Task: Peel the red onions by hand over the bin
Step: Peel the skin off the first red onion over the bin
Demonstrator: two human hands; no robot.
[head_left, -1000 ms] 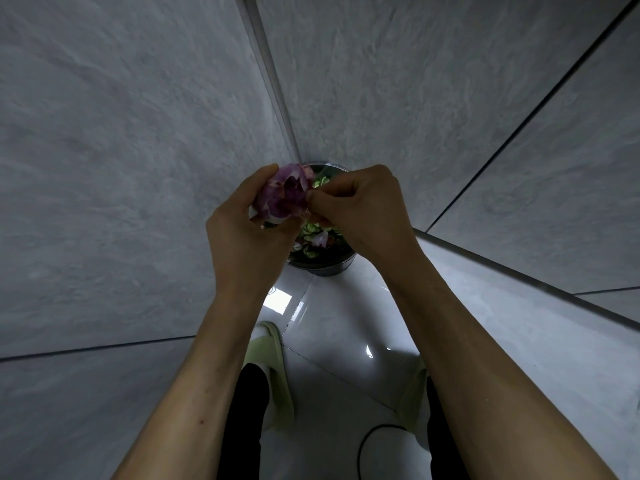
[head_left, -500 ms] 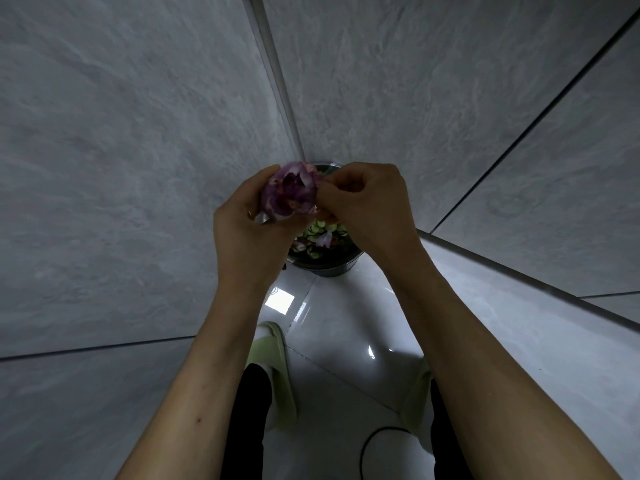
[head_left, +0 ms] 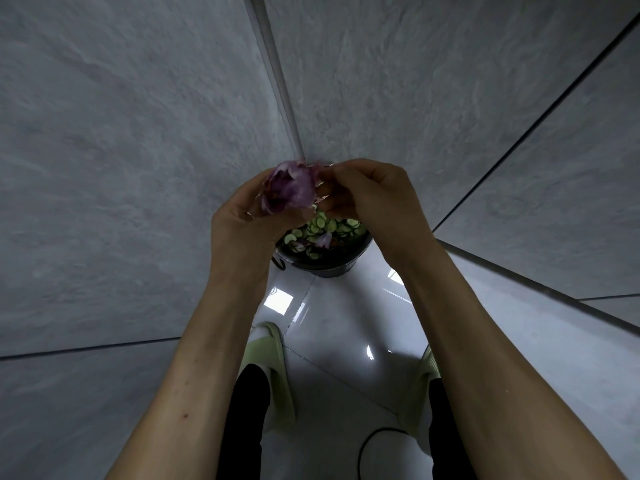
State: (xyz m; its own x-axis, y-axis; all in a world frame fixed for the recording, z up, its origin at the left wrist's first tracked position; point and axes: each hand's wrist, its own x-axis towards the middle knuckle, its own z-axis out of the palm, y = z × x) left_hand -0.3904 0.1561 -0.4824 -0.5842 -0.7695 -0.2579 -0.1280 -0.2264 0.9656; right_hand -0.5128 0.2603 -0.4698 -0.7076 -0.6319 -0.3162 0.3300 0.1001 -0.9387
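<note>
Red onion (head_left: 289,188), centre frame, cupped in my left hand (head_left: 242,220), directly above bin (head_left: 327,263). My right hand (head_left: 370,192) fingers pinched on loose skin flap at onion's right edge. Risk: papery skin tearing short, or scraps drifting past bin rim onto glossy floor (head_left: 346,323) by green slippers (head_left: 273,355).

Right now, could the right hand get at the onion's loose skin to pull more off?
Probably yes. The right hand is already at the onion, which the left hand holds up with that side bare.
</note>
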